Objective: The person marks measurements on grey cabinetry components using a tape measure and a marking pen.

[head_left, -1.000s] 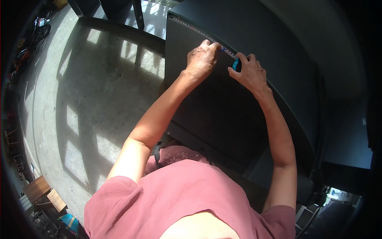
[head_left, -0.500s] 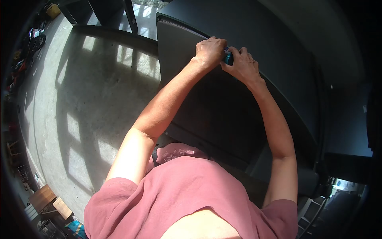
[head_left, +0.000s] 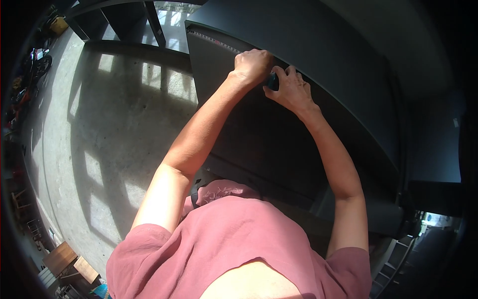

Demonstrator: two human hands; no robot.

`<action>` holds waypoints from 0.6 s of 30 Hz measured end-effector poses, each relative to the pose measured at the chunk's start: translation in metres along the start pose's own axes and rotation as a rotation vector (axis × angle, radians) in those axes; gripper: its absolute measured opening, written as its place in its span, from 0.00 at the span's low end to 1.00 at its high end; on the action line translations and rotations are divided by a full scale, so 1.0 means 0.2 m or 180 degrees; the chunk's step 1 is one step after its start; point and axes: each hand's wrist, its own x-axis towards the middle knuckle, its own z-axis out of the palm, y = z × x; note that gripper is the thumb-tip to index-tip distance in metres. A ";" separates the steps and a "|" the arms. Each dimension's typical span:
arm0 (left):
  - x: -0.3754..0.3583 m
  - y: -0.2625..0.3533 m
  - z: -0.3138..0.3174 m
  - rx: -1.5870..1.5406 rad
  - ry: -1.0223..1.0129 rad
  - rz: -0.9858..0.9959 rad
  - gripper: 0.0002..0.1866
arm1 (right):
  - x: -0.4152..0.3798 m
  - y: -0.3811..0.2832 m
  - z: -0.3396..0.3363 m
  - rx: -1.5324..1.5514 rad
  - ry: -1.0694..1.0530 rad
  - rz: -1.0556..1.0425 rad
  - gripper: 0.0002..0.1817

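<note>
Grip: left hand [head_left: 253, 66] clenched on the dark panel [head_left: 249, 129] top edge; right hand [head_left: 291, 91] grasping the tape measure case [head_left: 272, 80], just beside it.
Tape: blade [head_left: 214, 42] lies along the edge.
Change: hands closer together; case mostly hidden.

Hard sunlight patterns the concrete floor [head_left: 99, 124] with window shadows; right side dim, fisheye edges black.

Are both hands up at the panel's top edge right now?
Yes, the left hand and right hand sit close together at the top edge of the dark panel, along the tape.
</note>
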 end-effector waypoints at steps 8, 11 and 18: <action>-0.51 -0.01 0.10 -0.1910 0.0174 -0.0292 0.15 | -0.44 0.05 0.14 0.0618 -0.0295 0.0232 0.33; -0.66 0.06 0.14 -0.2547 0.0018 -0.0595 0.15 | -0.68 0.16 0.14 0.0725 -0.0450 0.0284 0.32; -0.66 0.27 0.25 -0.3420 0.1039 -0.0741 0.16 | -1.07 0.56 0.02 0.0637 -0.0330 0.0364 0.33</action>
